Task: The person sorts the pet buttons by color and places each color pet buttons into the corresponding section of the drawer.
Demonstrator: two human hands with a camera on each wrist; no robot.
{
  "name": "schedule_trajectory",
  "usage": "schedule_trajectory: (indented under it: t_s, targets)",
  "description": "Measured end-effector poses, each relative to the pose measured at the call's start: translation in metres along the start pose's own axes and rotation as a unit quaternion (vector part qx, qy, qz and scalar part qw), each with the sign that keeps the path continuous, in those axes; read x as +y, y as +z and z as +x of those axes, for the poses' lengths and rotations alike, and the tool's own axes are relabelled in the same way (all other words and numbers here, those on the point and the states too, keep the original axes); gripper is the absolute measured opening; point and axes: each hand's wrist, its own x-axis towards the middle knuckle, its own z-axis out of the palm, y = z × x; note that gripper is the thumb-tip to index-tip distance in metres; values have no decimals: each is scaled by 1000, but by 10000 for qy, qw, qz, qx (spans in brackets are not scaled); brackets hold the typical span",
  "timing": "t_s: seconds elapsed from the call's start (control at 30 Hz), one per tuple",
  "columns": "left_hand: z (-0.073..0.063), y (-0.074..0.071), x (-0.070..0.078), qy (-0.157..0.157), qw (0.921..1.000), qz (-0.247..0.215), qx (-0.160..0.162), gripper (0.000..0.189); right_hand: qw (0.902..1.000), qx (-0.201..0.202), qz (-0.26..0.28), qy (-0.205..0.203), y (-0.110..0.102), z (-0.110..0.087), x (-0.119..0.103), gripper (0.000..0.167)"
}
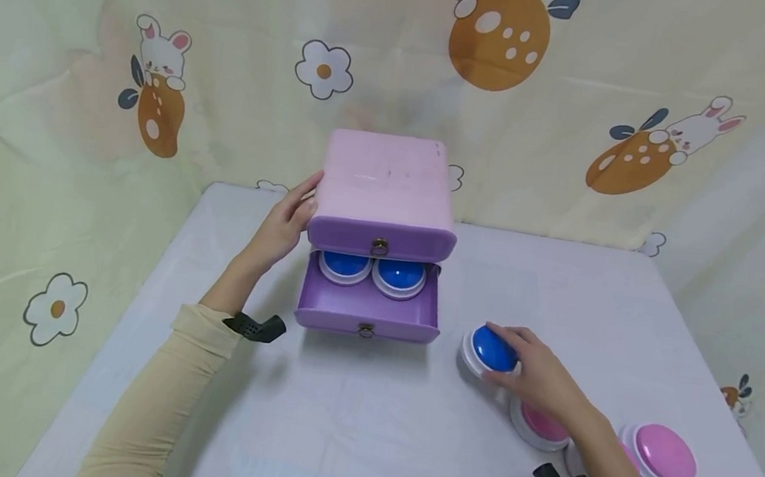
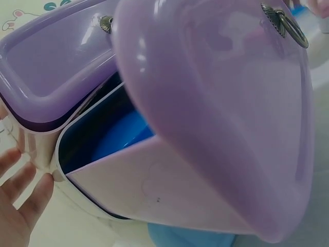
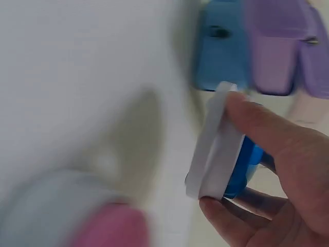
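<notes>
A small drawer cabinet (image 1: 388, 181) with a pink top has its purple middle drawer (image 1: 369, 303) pulled out. Two blue push buttons with white bases, one on the left (image 1: 345, 264) and one on the right (image 1: 400, 274), sit toward the back of that drawer. My left hand (image 1: 282, 220) rests against the cabinet's left side, its fingers fairly straight. To the right of the cabinet, my right hand (image 1: 543, 372) grips another blue push button (image 1: 493, 349) by its white rim, thumb and fingers on opposite edges. The right wrist view shows this held button (image 3: 218, 149) edge-on.
Pink push buttons with white bases lie on the white table (image 1: 361, 438) at the right: one (image 1: 545, 425) below my right hand, one (image 1: 665, 455) farther right, another partly hidden behind the wrist. A blue drawer (image 3: 223, 56) is at the cabinet's bottom. A patterned curtain (image 1: 245, 84) hangs behind.
</notes>
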Motion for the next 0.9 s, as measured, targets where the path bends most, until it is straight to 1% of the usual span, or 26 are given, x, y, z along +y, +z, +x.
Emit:
schedule_trajectory:
  t_s: [0.03,0.1,0.13,0.23,0.27,0.37,0.5,0.63,0.77,0.9]
  targets:
    - [0,0,0,9,10000,-17,-10,52,10000,16,74,40,-7,-1,-5,80]
    - [3,-1,-8,51,10000,-22,1,52,9998,72,195,0,-22,-4,-15,80]
    - [4,-2,-11,59,10000,-22,8,51,9996,112,247,-54,-28,-5,-21,80]
    - [4,-2,-13,62,10000,-43,13,51,9989,180,368,-240,-45,-9,-39,78]
    - [4,-2,-13,68,10000,-46,10,51,9985,210,383,-332,-49,-11,-44,78]
    - [0,0,-1,16,10000,-56,-22,53,9978,197,402,-497,-57,-15,-63,77]
    - [0,1,3,-13,10000,-27,-2,53,9958,36,482,-779,-60,-17,-88,76]
    - [0,3,2,-43,10000,-70,-34,53,9933,-151,555,-1000,-56,-13,-107,75]
    - [0,3,1,-50,10000,-8,-25,52,9923,-258,474,-1114,-51,-5,-123,75]
    - [0,2,-1,-6,10000,62,32,52,9908,-264,318,-1291,-45,10,-136,74]
